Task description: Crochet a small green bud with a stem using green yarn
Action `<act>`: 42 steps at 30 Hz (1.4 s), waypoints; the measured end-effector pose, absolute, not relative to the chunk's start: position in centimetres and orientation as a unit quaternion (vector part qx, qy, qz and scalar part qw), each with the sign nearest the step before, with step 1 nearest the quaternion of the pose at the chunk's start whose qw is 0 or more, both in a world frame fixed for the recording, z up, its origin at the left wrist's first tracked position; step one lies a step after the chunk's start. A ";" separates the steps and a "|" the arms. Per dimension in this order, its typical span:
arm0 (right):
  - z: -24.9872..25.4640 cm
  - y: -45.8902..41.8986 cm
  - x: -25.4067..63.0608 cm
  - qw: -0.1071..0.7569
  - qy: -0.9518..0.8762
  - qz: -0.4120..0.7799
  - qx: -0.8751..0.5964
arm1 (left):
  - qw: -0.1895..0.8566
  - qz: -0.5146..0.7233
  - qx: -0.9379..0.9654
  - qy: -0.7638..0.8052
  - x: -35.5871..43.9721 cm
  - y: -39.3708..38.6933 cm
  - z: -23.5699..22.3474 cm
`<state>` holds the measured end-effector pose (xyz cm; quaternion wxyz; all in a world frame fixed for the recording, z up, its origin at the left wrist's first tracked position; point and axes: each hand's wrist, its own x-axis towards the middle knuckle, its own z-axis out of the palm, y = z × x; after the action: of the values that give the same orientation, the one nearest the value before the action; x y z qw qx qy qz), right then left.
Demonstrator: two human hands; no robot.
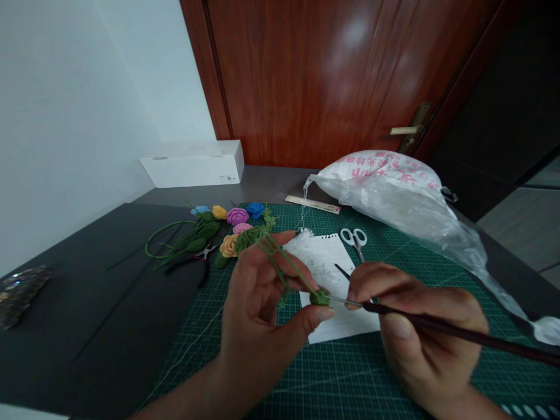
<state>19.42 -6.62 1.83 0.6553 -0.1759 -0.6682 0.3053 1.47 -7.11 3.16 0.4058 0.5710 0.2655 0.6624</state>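
Note:
My left hand (266, 315) pinches a small green crochet piece (319, 297) between thumb and fingers. Green yarn (286, 265) runs from the piece up over the fingers of that hand. In my right hand (420, 321) is a crochet hook (431, 322) with a dark handle, held like a pen. Its thin metal tip reaches the green piece; whether yarn sits in the hook is too small to tell. Below and behind the hands lies a white sheet of paper (326, 335) with a pile of white stuffing (301, 248) on it.
Crocheted flowers (237, 216) and a green yarn bundle (250, 239) lie on the green cutting mat (262, 388). Pliers (205, 253) are at the left, white-handled scissors (353, 237) behind my right hand. A plastic bag (385, 181) and a white box (192, 166) stand at the back.

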 end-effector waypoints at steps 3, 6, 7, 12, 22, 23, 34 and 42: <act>1.9 -6.6 19.1 0.668 -0.604 0.383 -0.207 | 0.405 0.661 0.574 0.265 1.5 -7.2 3.2; 1.9 -6.5 18.9 0.660 -0.572 0.436 -0.216 | 0.409 0.658 0.573 0.269 1.6 -7.2 3.3; 2.0 -6.5 18.9 0.659 -0.568 0.444 -0.214 | 0.409 0.657 0.573 0.269 1.6 -7.2 3.4; 2.0 -6.6 18.9 0.655 -0.589 0.428 -0.203 | 0.414 0.653 0.574 0.269 1.5 -7.2 3.3; 2.1 -6.5 18.9 0.670 -0.594 0.400 -0.193 | 0.407 0.652 0.580 0.270 1.5 -7.0 3.3; 2.2 -6.5 18.9 0.671 -0.594 0.399 -0.196 | 0.407 0.652 0.581 0.268 1.5 -7.0 3.3; 2.3 -6.6 19.2 0.665 -0.616 0.366 -0.210 | 0.409 0.658 0.575 0.263 1.6 -7.0 3.2; 2.7 -6.6 19.1 0.663 -0.628 0.351 -0.208 | 0.411 0.656 0.581 0.251 1.5 -6.9 3.2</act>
<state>19.09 -6.55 2.68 0.6630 -0.2082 -0.6277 0.3508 1.54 -6.86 3.18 0.4110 0.5807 0.2515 0.6563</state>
